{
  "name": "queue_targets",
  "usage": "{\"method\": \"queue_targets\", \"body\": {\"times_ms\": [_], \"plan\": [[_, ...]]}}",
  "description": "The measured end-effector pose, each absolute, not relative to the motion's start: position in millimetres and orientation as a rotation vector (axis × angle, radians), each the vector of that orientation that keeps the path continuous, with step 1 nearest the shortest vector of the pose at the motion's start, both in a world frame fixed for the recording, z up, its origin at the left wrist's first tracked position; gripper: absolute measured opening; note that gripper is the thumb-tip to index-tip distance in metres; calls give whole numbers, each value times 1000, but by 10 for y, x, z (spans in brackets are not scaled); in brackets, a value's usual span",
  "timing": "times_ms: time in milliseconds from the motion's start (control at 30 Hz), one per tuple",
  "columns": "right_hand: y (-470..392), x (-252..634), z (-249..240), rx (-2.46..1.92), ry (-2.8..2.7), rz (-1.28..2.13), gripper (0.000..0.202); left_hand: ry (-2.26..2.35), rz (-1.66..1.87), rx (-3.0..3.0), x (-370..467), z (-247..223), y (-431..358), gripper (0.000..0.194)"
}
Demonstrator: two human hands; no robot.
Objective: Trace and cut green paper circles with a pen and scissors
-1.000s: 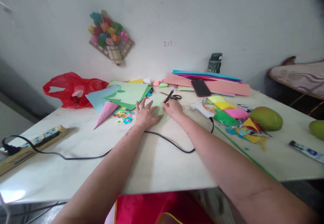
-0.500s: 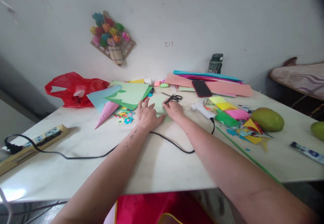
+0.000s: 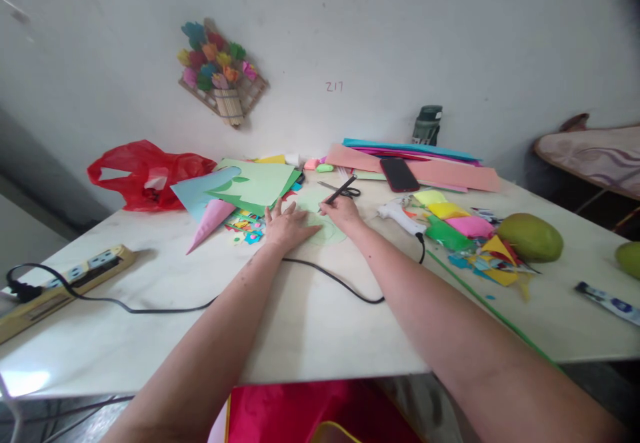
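While the right hand [image 3: 343,213] pinches a black pen [image 3: 344,189] low near its tip, short, light strokes should suit the pale green paper [image 3: 327,233] on the table [image 3: 310,336]; the open left hand [image 3: 285,224], flat at its left side, can brace against slipping. Scissors [image 3: 353,192] just behind the pen may crowd it; the black cord [image 3: 367,301] crosses nearer the body.

The pale green paper [image 3: 327,228] lies flat on the counter [image 3: 345,336], faint curved lines on its surface. The slim black pen [image 3: 341,193] slants over it, tip down, upper end leaning right.
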State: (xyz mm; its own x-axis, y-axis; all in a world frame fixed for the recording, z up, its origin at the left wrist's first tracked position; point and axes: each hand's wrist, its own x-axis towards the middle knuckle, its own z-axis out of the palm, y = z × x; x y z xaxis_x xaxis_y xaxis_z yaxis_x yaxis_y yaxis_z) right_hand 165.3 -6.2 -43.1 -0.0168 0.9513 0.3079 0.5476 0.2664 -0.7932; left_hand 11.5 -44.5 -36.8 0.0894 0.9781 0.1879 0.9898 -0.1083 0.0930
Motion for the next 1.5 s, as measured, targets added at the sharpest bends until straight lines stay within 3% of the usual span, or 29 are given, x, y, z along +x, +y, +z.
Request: {"method": "queue_targets", "body": {"times_ms": [667,1500], "plan": [[0,1609,-508,-1441,-1737,546,19,-2167,-267,-2261,98,-381,-406,90],[35,1609,-555,-1448,-1774,499,21,-2165,-276,-2250,80,-418,-374,86]]}}
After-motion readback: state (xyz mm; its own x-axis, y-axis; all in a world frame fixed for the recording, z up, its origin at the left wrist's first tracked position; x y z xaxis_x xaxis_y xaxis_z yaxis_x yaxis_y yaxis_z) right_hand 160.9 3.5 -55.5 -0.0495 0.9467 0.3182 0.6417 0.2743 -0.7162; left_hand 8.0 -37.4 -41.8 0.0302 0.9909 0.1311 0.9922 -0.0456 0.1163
